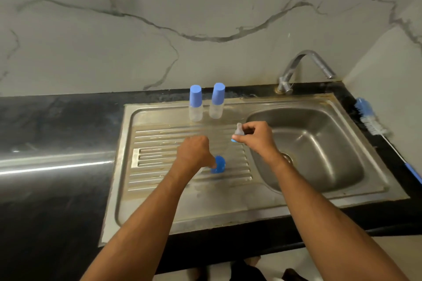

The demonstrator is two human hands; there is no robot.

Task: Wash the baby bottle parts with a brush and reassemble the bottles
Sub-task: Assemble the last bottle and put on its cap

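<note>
Two clear bottles (196, 114) wear pale blue caps (195, 96) behind the grey steel sink (315, 143). The counter (57, 121) is black; the wall (159, 18) is white marble with dark veins.

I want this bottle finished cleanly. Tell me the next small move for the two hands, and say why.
Probably bring the right hand with its nipple and ring toward the left hand, which grips a blue cap on the drainboard. Two bottles already stand capped, so these loose parts likely go together next.

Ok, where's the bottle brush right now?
The bottle brush lies untouched on the dark counter at the far right of the head view, beside the sink basin, bristles toward the wall.
</note>
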